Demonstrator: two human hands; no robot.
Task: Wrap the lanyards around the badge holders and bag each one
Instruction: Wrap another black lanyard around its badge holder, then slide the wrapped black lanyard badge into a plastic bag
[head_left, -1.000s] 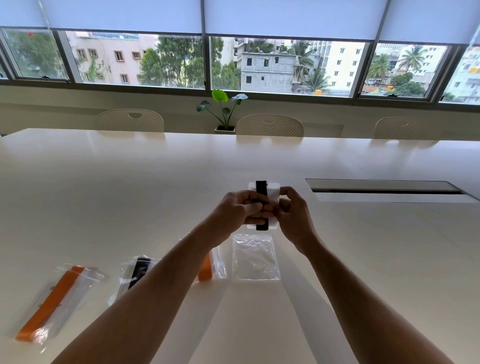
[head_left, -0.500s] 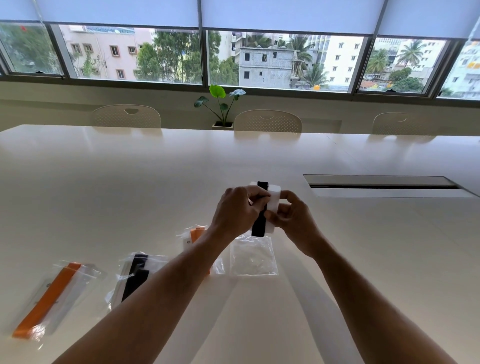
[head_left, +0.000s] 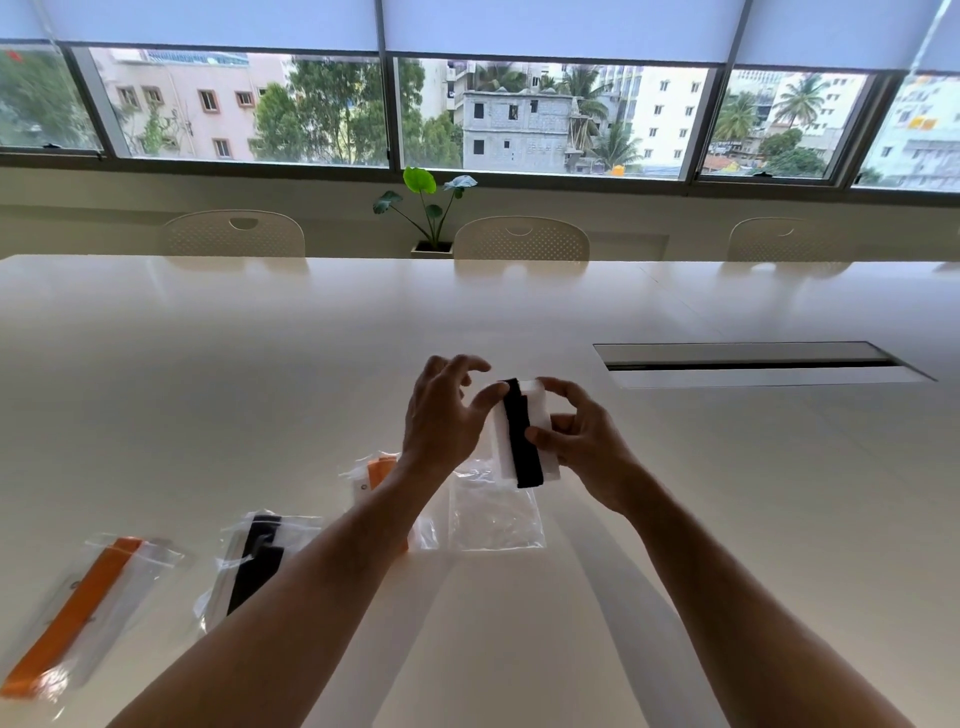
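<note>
Badge holder: a white badge holder (head_left: 540, 415), wrapped with a black lanyard (head_left: 522, 436), is held above the desk (head_left: 260, 374).
Right hand: the right hand (head_left: 579, 441) is clamped on the holder.
Left hand: the left hand (head_left: 441, 415), fingers spread, touches its edge.
Surroundings: an empty bag (head_left: 496, 512) lies beneath; filled bags (head_left: 83, 597) lie left, partly hidden by the forearm.

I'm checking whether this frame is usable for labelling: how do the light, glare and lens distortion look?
Head view: daylight from the windows backlights the scene; the glossy table mirrors the chair backs and shows pale streaks of glare near the arms; wide-angle bending curves the table edge and window frames; the left hand looks slightly soft, the right hand holds the badge holder, still readable.
</note>
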